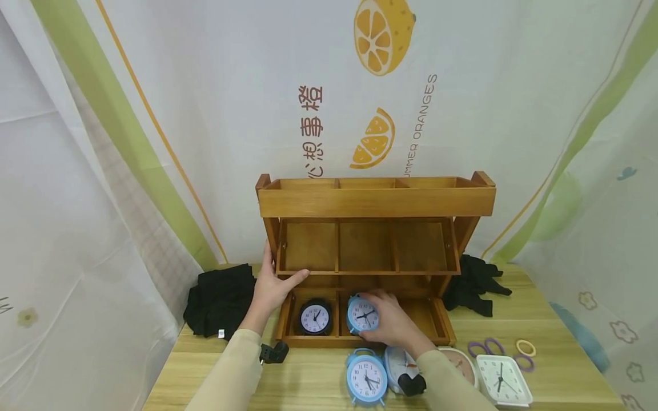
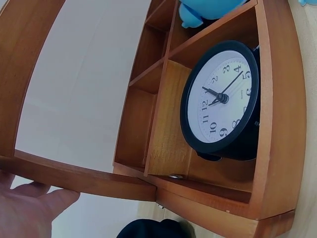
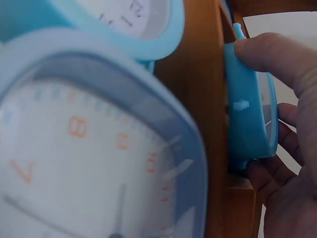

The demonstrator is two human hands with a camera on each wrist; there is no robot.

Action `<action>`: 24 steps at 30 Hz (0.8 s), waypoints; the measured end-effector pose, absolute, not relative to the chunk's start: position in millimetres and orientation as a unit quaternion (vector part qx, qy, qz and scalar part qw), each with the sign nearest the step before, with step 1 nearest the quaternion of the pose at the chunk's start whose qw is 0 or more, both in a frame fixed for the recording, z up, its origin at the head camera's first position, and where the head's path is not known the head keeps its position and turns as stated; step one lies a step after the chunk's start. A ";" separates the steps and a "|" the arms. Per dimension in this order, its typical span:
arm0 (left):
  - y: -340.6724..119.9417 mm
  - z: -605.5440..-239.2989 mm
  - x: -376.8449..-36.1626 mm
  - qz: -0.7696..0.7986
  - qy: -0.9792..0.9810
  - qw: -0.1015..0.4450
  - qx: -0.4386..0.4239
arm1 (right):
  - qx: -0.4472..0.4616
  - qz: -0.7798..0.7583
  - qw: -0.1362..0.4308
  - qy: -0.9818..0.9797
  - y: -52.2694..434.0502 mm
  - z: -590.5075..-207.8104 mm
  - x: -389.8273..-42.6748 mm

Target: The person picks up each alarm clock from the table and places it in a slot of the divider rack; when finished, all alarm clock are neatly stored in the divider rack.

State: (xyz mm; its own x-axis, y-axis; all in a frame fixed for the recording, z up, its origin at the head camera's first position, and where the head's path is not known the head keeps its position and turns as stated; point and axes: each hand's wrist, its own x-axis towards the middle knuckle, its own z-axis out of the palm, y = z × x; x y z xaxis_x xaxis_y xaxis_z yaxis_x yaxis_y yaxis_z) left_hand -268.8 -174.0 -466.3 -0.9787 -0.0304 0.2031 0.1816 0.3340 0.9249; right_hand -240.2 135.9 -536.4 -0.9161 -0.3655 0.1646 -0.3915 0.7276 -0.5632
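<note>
A three-tier wooden shelf (image 1: 375, 202) stands on the table, each tier divided into compartments. My left hand (image 1: 269, 291) grips its left side, fingers behind the upright and thumb across the front. In the bottom middle compartment my right hand (image 1: 393, 322) holds a light blue alarm clock (image 1: 358, 315) by its rim, thumb and fingers on opposite sides. The clock's face points outward in the head view. A black alarm clock (image 1: 315, 318) sits upright in the bottom left compartment, also plain in the left wrist view.
Before the shelf stand another light blue alarm clock (image 1: 366, 378), a blue-grey clock (image 1: 398, 362), a partly covered round clock (image 1: 459, 362) and a white square clock (image 1: 504, 379). Purple and yellow rings (image 1: 525, 347) lie at right. Black cloths (image 1: 218, 299) flank the shelf.
</note>
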 end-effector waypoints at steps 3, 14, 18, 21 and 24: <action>-173.9 -465.1 -267.9 -0.576 -0.811 0.094 -0.046 | 0.206 0.304 0.020 -0.930 135.8 -538.0 -239.4; -174.2 -465.0 -267.6 -0.570 -0.815 0.091 -0.037 | 0.218 0.292 -0.017 -0.931 133.0 -534.7 -242.5; -174.6 -465.4 -267.4 -0.569 -0.816 0.090 -0.037 | 0.214 0.291 -0.030 -0.932 131.7 -533.5 -242.8; -174.8 -466.2 -267.7 -0.570 -0.816 0.089 -0.037 | 0.219 0.292 -0.038 -0.930 131.5 -533.2 -242.7; -174.6 -467.2 -268.6 -0.571 -0.816 0.088 -0.037 | 0.225 0.292 -0.043 -0.929 131.9 -533.0 -242.1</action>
